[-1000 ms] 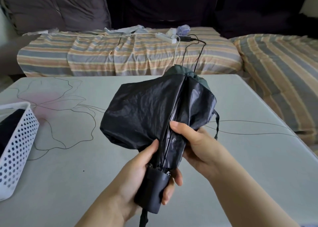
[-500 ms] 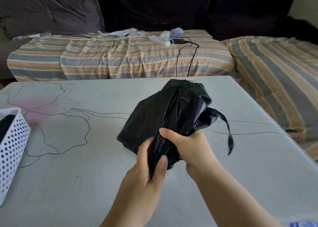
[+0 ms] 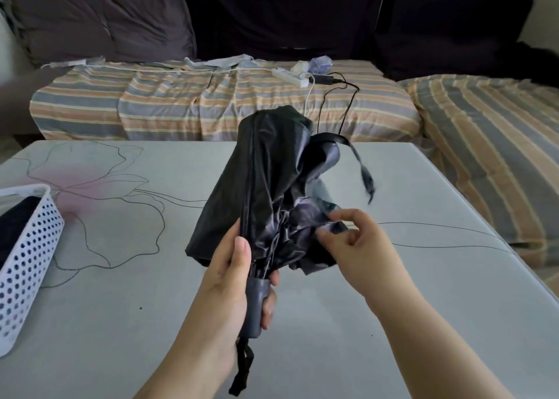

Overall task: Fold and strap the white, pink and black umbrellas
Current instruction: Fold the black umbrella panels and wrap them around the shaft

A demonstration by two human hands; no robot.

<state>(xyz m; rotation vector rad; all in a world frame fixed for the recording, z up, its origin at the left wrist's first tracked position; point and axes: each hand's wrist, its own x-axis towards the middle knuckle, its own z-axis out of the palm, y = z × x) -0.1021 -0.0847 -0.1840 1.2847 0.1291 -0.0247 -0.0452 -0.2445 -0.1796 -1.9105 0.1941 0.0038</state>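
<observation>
A collapsed black umbrella (image 3: 260, 186) is held upright above the grey table (image 3: 393, 308), its canopy loose and crumpled. My left hand (image 3: 233, 280) grips its dark grey handle (image 3: 256, 306), thumb up along the folds; a wrist loop dangles below. My right hand (image 3: 351, 241) pinches a fold of the canopy fabric on the right side. The closing strap (image 3: 360, 165) hangs free off the upper right of the canopy. No white or pink umbrella is in sight.
A white perforated basket (image 3: 27, 262) with something dark inside stands at the table's left edge. Behind the table a striped sofa (image 3: 181, 105) carries a power strip (image 3: 290, 76), cables and dark cushions. The table bears a drawn flower pattern.
The umbrella was raised and turned upright. My left hand slid down from the canopy to the handle. My right hand released its full grip and now pinches one fold.
</observation>
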